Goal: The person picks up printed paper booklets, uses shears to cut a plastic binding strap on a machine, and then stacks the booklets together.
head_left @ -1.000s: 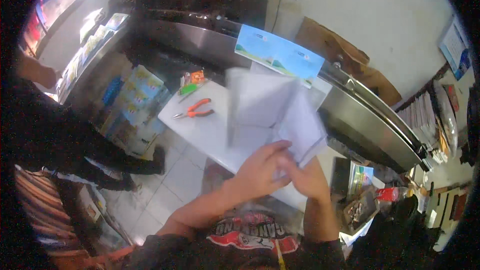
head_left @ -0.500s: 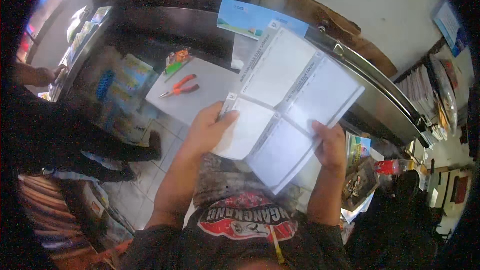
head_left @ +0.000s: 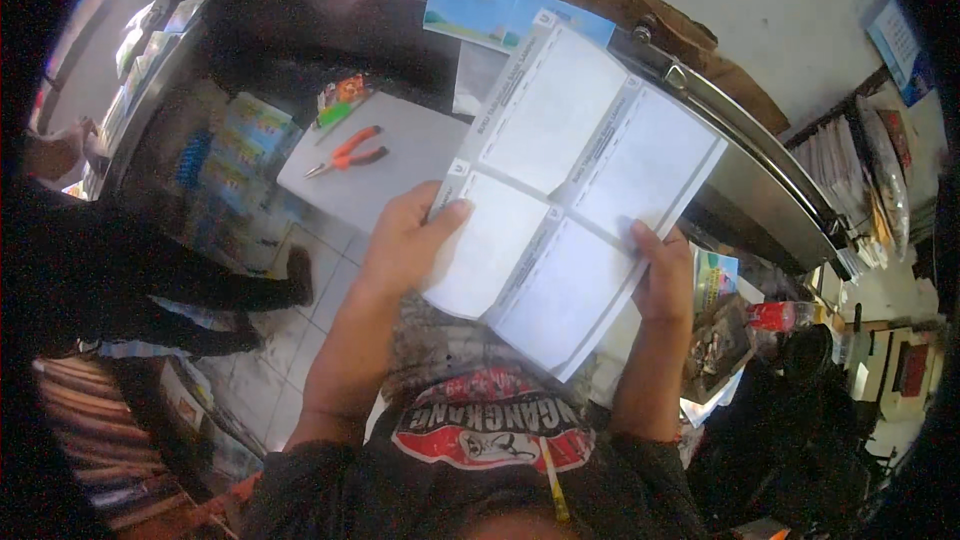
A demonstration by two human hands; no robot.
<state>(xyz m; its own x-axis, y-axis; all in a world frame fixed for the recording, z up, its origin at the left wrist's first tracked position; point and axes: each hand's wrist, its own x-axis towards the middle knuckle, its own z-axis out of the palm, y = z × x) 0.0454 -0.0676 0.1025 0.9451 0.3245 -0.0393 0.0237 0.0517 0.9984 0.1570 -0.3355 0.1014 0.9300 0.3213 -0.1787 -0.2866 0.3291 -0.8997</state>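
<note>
A large white printed sheet is spread before me, tilted, with four panels divided by grey printed bands and a crease across its middle. My left hand grips its left edge, thumb on top and fingers underneath. On the right edge, my right hand pinches the paper in the same way. Beyond my left hand, pliers with red-orange handles lie on a pale grey flat surface. Next to them are a green-handled tool and a small orange-red packet.
Blue printed leaflets lie behind the sheet at a dark metal edge. To the right are a box of small items and a red-labelled bottle. Another person's hand shows at far left. Stacked papers stand at far right.
Both hands keep their hold on the sheet, which is nearly still. The view has shifted a little, so the pliers and surroundings sit slightly higher and further left.
</note>
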